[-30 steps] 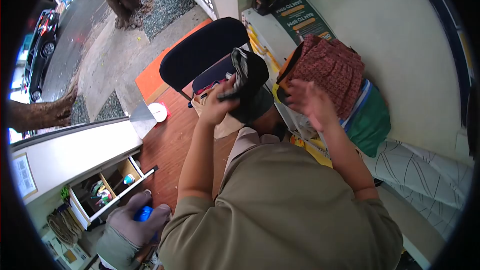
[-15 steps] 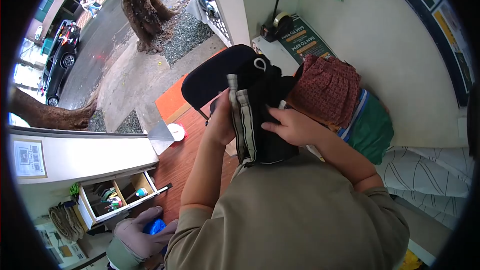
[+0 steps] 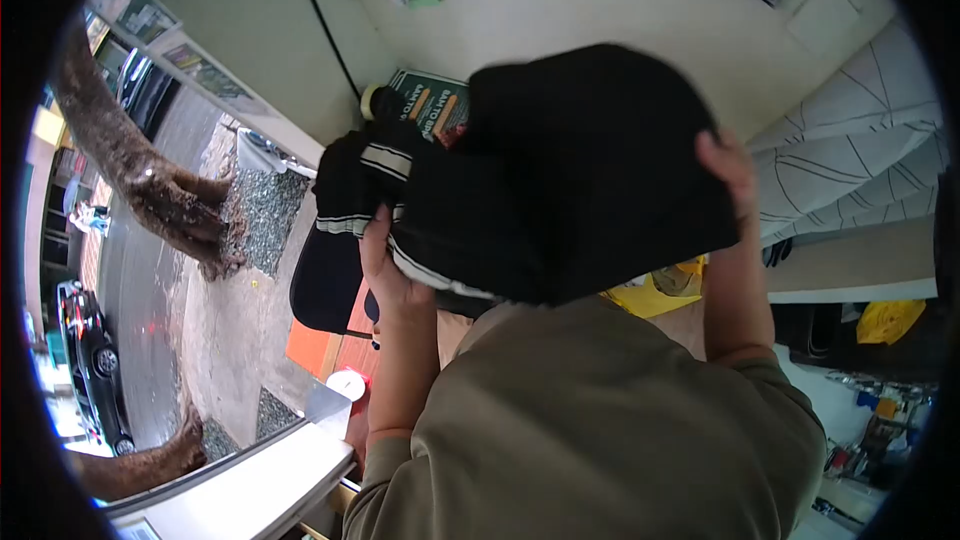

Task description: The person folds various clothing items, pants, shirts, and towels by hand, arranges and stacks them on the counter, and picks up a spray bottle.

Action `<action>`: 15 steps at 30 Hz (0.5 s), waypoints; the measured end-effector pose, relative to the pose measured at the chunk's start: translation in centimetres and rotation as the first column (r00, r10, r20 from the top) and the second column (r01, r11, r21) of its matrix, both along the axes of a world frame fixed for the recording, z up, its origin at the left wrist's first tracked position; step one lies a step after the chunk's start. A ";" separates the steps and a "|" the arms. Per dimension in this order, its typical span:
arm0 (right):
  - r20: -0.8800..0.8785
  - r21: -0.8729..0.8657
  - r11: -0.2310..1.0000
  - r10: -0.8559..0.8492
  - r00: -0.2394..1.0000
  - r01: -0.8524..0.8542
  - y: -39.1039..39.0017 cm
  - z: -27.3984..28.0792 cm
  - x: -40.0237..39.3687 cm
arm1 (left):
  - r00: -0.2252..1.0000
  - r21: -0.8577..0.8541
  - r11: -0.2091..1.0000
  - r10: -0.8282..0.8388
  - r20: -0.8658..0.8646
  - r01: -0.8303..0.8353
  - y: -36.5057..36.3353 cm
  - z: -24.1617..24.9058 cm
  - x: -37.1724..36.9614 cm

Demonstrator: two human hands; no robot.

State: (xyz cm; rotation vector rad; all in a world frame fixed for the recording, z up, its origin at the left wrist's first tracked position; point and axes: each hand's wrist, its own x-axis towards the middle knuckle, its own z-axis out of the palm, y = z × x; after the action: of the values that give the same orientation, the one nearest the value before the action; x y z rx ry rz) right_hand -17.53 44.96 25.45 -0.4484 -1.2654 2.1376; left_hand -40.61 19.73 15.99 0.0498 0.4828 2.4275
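Note:
A black garment [image 3: 600, 170] with white side stripes is spread wide in front of my chest. My left hand [image 3: 392, 275] grips its striped, bunched part on the left, with the thumb on top of the cloth. At the garment's right edge, my right hand [image 3: 730, 172] holds the fabric, its fingers partly over the edge. Behind the cloth a green printed sign [image 3: 425, 100] shows in part. A dark chair [image 3: 325, 280] stands below the bunched end.
A black car [image 3: 92, 370] and a tree trunk [image 3: 150, 165] are outside at the left. White patterned cloth [image 3: 850, 150] hangs at the right, above a yellow bag [image 3: 888, 321]. A white counter [image 3: 235, 485] lies at the lower left.
The view has turned to the right. The garment, folded before, is now opened out wide. My right hand has moved out to its far right edge. The red and green clothes are no longer visible.

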 end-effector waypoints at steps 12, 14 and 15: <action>0.447 -0.088 0.939 -0.261 0.856 0.332 13.0 -23.1 9.8 | 0.999 -0.681 0.732 0.005 -0.042 -0.033 4.5 -15.0 -0.9; 0.505 -0.077 0.929 -0.276 0.818 0.361 12.0 -22.1 8.1 | 0.512 -0.543 0.182 -0.192 -0.837 -0.820 5.6 -14.2 -2.2; 0.543 -0.028 0.933 -0.287 0.789 0.358 12.3 -22.6 7.8 | 0.093 -0.105 -0.001 -0.468 -0.879 -0.994 6.7 -13.5 -3.3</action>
State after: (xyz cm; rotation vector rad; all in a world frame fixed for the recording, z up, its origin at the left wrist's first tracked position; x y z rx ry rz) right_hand -9.72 57.29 2.81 -1.2959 -1.2147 1.8578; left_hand -43.90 26.43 2.45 1.0962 3.2667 1.3431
